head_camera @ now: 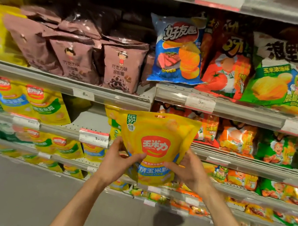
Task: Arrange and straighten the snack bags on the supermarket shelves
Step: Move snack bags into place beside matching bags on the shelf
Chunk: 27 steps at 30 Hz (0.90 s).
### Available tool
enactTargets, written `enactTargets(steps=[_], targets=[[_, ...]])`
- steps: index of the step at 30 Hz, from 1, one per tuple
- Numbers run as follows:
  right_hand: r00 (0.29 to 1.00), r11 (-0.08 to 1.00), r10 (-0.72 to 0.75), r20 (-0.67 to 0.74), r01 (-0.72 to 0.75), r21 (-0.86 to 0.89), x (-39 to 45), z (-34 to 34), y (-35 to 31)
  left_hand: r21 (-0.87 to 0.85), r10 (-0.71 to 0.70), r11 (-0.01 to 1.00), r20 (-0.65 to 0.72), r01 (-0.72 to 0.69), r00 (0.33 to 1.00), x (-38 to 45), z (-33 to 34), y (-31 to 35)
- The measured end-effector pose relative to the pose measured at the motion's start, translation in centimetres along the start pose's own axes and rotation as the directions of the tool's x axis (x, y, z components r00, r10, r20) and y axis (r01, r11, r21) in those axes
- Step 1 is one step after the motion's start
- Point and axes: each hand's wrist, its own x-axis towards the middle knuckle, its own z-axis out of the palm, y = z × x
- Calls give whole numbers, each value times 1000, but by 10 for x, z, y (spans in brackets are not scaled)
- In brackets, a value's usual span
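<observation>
held bag: between left hand and right hand, before the shelves
chocolate bags: left of chip bag

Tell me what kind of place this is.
Most likely a supermarket snack aisle: tiered metal shelves carry price tags, with rows of snack bags such as a blue chip bag.

Both bare forearms extend forward and upward from the lower frame edge, converging toward the centre. The left hand is raised, its thumb lying across the front of a glossy yellow plastic snack pouch, fingers behind it. The right hand mirrors it, thumb forward, gripping the opposite lower edge.
</observation>
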Motion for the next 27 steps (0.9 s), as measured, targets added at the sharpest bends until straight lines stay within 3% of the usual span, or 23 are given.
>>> enactTargets(steps=[4, 7, 11, 18, 23, 27], targets=[[994, 974, -104, -44, 93, -206, 2, 68, -10, -15, 9, 1000, 9, -9, 1000, 8, -72, -7], [971, 879, -219, -94, 155, -451, 14, 119, -15, -10, 8, 1000, -6, -8, 1000, 15, -124, -17], [955, 821, -274, -114, 170, -545, 33, 180, -14, -22, 14, 1000, -44, -15, 999, 25, -180, -27], [998, 942, -26, -63, 4, -336, 83, 247, -13, -7, -20, 1000, -125, 20, 992, 57, -243, -44], [999, 972, -44, 20, 47, -232, 126, 269, -7, 18, -17, 1000, -120, 19, 993, 95, -262, -48], [999, 990, 1, -54, -9, -138, 160, 280, 9, 39, -43, 998, -106, 47, 993, 123, -265, -49]])
